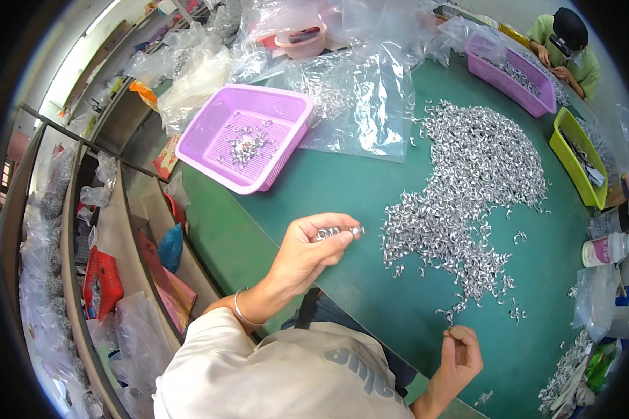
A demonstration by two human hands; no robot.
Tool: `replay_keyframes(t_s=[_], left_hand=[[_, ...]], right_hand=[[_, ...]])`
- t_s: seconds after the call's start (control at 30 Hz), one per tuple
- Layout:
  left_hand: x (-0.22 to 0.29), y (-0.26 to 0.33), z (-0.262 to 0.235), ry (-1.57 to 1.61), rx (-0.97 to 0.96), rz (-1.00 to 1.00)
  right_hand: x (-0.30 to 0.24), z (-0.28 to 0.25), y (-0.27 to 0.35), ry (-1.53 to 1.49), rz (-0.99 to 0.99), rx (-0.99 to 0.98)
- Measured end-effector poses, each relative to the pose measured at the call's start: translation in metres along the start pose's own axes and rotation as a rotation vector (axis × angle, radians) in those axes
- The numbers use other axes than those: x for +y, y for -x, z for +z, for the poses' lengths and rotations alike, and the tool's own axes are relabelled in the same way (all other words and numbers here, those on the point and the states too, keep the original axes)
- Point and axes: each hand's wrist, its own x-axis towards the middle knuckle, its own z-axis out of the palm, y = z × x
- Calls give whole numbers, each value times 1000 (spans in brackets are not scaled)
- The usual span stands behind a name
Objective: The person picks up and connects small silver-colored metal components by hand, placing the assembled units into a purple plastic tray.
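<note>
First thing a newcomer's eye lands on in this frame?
The big heap of small shiny metal pieces spread across the green table, right of centre. Next, the purple basket at upper left, with a few of the same pieces inside. In front, the left hand pinches a short row of pieces, while the right hand picks at the heap's lower edge.

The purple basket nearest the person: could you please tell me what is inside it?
Inside the purple basket lies a small heap of shiny metal clips near the middle of its slotted floor; the rest of the floor is bare. The near wall hides a strip of the floor behind it.
</note>
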Motion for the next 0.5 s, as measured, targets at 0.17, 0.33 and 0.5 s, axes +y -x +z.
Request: replay_keyframes(t_s=[0.17,0.33,0.5], left_hand=[[-21,5,30,-59,-203,-252],[-39,6,49,-97,-388,-367],[-41,6,53,-82,-409,-395]], right_hand=[[-26,26,-12,-9,-69,-72],[-29,36,-22,169,-275,-204],[-32,40,-19,274,-344,-100]])
